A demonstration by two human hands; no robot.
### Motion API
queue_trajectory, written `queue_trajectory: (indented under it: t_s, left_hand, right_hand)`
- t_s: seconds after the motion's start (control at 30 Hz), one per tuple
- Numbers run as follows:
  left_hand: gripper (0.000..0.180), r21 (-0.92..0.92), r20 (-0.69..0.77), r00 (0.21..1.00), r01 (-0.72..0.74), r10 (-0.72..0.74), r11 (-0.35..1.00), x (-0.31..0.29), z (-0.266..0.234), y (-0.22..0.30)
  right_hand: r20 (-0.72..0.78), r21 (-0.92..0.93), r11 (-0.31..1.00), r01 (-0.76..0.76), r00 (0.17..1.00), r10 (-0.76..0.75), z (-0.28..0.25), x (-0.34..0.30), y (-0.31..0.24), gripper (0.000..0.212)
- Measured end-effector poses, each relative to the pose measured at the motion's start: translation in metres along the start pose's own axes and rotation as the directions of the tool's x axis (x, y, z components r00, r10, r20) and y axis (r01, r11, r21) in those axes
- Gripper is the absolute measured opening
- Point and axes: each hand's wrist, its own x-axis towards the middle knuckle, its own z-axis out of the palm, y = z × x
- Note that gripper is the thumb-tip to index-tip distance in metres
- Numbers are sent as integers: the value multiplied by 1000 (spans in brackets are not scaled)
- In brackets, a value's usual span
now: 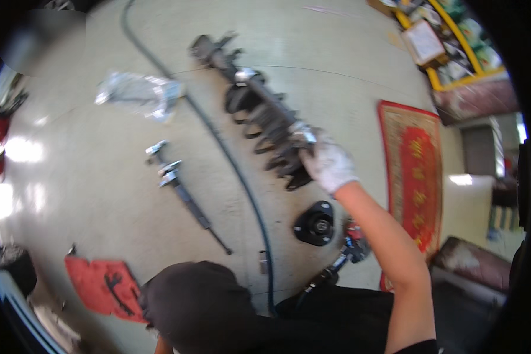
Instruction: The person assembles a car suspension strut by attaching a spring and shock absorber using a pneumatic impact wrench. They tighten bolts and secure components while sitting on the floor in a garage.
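My right hand, in a white glove, is closed at the near end of a black coil spring lying on the floor. Along the spring's right side runs a dark bar with silver clamps, seemingly a spring compressor; my fingers wrap round by the nearer clamp. Blur and the glove hide exactly which part they grip. My left hand is out of view. A shock absorber with its rod lies to the left. Closer to me, right of the hose, sits a black round strut mount.
A dark hose crosses the floor. Left of it lie a clear plastic bag and a red sheet. A power tool rests by my right forearm. On the right are a red mat and a yellow-framed shelf.
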Motion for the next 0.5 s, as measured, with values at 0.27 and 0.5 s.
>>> queue_trajectory:
  t_s: [0.27, 0.5]
  left_hand:
    - [36, -30, 165, 949, -268, 269, 963, -11, -49, 114]
    - [33, -344, 524, 544, -569, 656, 747, -99, -137, 320]
  right_hand:
    - [106, 17, 993, -119, 988, 116, -12, 0, 1, 34]
    - [226, 122, 983, -140, 968, 110, -33, -5, 3, 31]
